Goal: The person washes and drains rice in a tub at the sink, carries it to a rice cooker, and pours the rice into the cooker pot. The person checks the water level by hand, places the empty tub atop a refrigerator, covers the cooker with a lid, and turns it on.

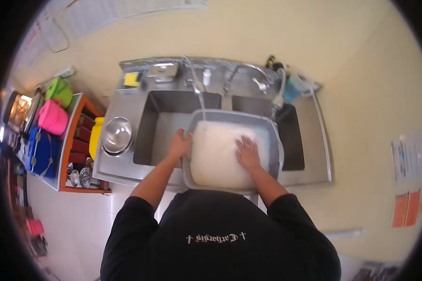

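Observation:
A large grey plastic tub point(233, 115) rests across the two sink basins, filled with a white mass that looks like rice point(215, 157) in water. My left hand point(178, 144) grips the tub's left rim, its thumb over the edge. Inside the tub, my right hand point(247, 152) lies palm down on the white contents with its fingers spread. From a spray tap point(199, 87) above the far left rim, a thin stream of water seems to run into the tub.
The steel sink point(140, 177) has a left basin point(164, 126) and a right basin point(293, 140). Nested metal bowls point(117, 135) stand left, near a yellow sponge point(131, 79) and a lidded steel container point(163, 71). An orange shelf point(68, 152) holds a pink bucket point(53, 117).

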`<action>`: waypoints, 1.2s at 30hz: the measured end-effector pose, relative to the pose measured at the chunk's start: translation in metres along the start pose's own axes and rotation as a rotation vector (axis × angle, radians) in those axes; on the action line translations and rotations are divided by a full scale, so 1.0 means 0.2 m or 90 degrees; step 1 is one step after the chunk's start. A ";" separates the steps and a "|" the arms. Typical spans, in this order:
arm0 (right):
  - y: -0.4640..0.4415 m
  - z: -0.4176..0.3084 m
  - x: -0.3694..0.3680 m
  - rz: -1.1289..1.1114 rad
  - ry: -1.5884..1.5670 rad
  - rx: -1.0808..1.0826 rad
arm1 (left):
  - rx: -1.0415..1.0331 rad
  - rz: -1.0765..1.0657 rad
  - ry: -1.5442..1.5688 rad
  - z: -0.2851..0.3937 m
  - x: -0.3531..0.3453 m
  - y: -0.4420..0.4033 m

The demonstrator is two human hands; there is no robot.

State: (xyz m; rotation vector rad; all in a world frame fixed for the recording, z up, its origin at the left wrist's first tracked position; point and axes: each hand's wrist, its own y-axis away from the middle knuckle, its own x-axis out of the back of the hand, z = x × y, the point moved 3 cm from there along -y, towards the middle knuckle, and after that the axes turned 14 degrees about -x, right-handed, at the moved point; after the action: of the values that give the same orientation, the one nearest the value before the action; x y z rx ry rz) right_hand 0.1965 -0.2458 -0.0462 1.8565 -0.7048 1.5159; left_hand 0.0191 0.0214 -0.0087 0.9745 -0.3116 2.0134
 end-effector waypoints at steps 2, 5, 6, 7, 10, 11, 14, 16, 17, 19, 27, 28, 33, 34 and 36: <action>0.07 -0.21 0.02 0.050 -0.144 -0.052 | -0.091 0.106 0.000 -0.07 0.25 0.09; 0.03 0.34 0.10 0.058 -0.098 -0.130 | -0.074 0.083 0.141 0.23 -0.17 0.03; -0.02 0.23 0.07 0.058 -0.125 -0.128 | -0.076 0.085 0.113 0.17 -0.08 0.02; -0.03 0.24 0.08 0.055 -0.113 -0.141 | -0.085 0.104 0.103 0.16 -0.09 0.01; -0.04 0.27 0.10 0.048 -0.088 -0.166 | -0.110 0.132 0.091 0.11 -0.11 0.00; -0.04 0.28 0.10 0.045 -0.081 -0.181 | -0.125 0.143 0.088 0.10 -0.12 -0.01; -0.03 0.30 0.12 0.004 -0.082 -0.217 | -0.098 0.097 0.105 0.14 -0.09 0.01; -0.03 0.32 0.12 -0.034 -0.088 -0.239 | -0.092 0.098 0.102 0.16 -0.08 0.01; -0.02 0.34 0.11 -0.057 -0.098 -0.236 | -0.087 0.097 0.099 0.16 -0.08 0.01; 0.01 0.35 0.12 -0.082 -0.106 -0.232 | -0.088 0.103 0.102 0.15 -0.09 0.01; 0.11 0.33 -0.01 -0.423 -0.225 -0.095 | -0.097 0.122 0.108 0.14 -0.11 0.00; 0.14 0.30 0.00 -0.423 -0.225 -0.096 | -0.089 0.118 0.103 0.13 -0.11 0.00; 0.20 0.07 0.03 -0.473 -0.251 0.126 | -0.068 0.096 0.101 0.15 -0.08 0.01; 0.22 0.01 0.07 -0.484 -0.212 0.163 | -0.094 0.104 0.079 0.15 -0.09 0.01; 0.23 -0.05 0.01 -0.448 -0.189 0.200 | -0.120 0.115 0.054 0.16 -0.09 0.01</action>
State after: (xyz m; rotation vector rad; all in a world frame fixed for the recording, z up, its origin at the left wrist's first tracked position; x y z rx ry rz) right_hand 0.1559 -0.2685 -0.0372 2.2606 0.0989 0.9317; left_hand 0.0400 -0.0062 -0.0004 0.7637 -0.5491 2.1356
